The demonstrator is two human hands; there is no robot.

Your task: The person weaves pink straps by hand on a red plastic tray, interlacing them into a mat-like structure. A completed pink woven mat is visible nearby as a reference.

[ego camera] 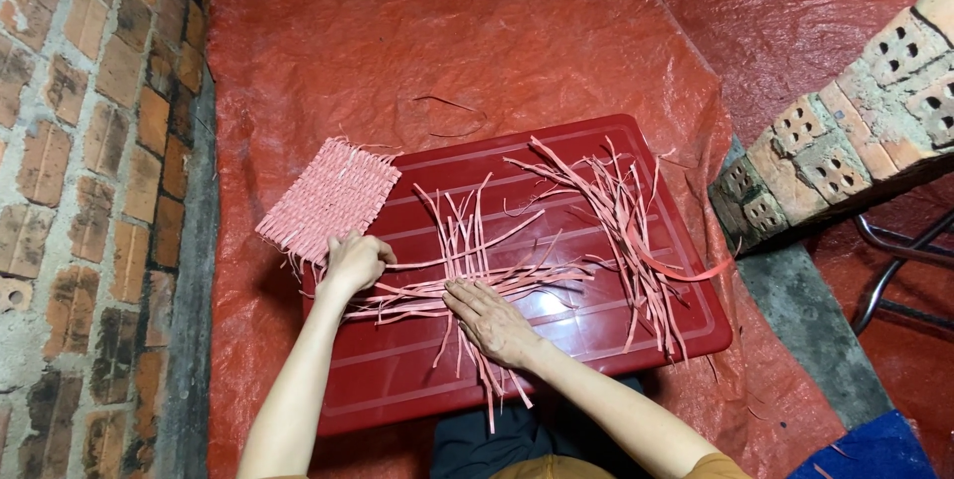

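A red plastic lid (pixel 596 335) lies flat on a red tarp and carries loose pink strips. Several strips (pixel 467 260) are crossed in a loose weave at its middle. My left hand (pixel 355 262) is closed, pinching the left ends of the horizontal strips. Flat on the crossing strips lies my right hand (pixel 491 321), palm down, fingers spread. A finished pink woven mat (pixel 331 199) rests on the lid's far left corner, just beyond my left hand. A loose bundle of strips (pixel 628 226) lies on the right side of the lid.
The red tarp (pixel 477 32) covers the floor. A brick wall (pixel 89 171) runs along the left. Stacked hollow bricks (pixel 855 131) stand at the right, with a metal chair leg (pixel 894 270) below them. A blue cloth (pixel 874 449) lies at bottom right.
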